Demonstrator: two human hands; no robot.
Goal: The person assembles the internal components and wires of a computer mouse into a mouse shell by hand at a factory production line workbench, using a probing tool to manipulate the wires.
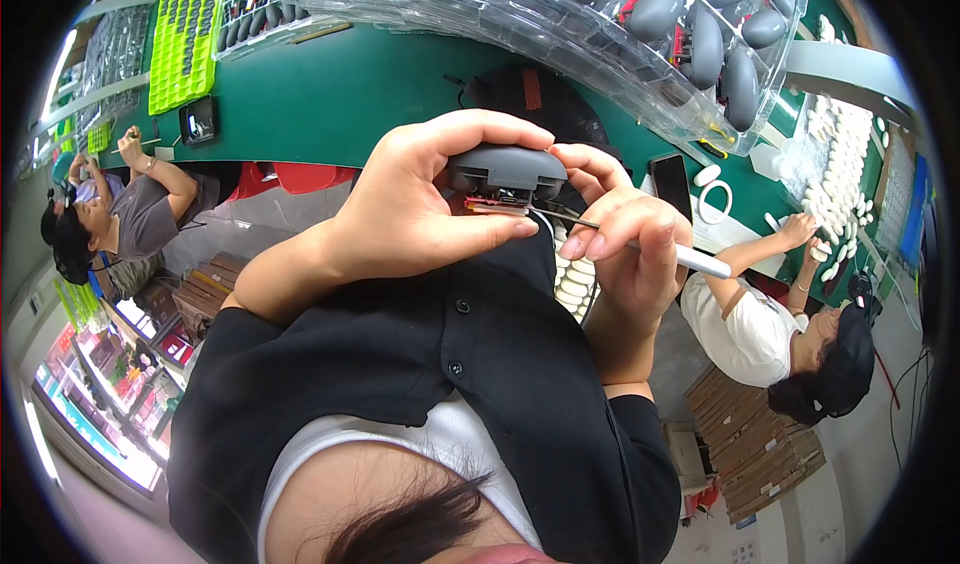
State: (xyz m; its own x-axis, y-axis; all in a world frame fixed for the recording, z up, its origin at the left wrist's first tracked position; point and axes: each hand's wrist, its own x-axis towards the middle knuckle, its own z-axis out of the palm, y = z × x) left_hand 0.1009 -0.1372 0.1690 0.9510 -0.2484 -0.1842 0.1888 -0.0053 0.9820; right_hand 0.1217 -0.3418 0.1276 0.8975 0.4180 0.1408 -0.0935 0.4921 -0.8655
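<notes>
1. Grey mouse shell (505, 171) sits at picture centre, clasped in my left hand (420, 199), thumb under it and fingers curled over its top.
2. My right hand (625, 234), at 3 o'clock of the shell, pinches a white-handled tool (640, 247) whose thin metal tip reaches the red circuit board (490, 205) under the shell.
3. At 1 o'clock, a clear tray (560, 34) holds more grey shells on the green table (330, 94).
4. Another person (770, 334) works at 4 o'clock.
</notes>
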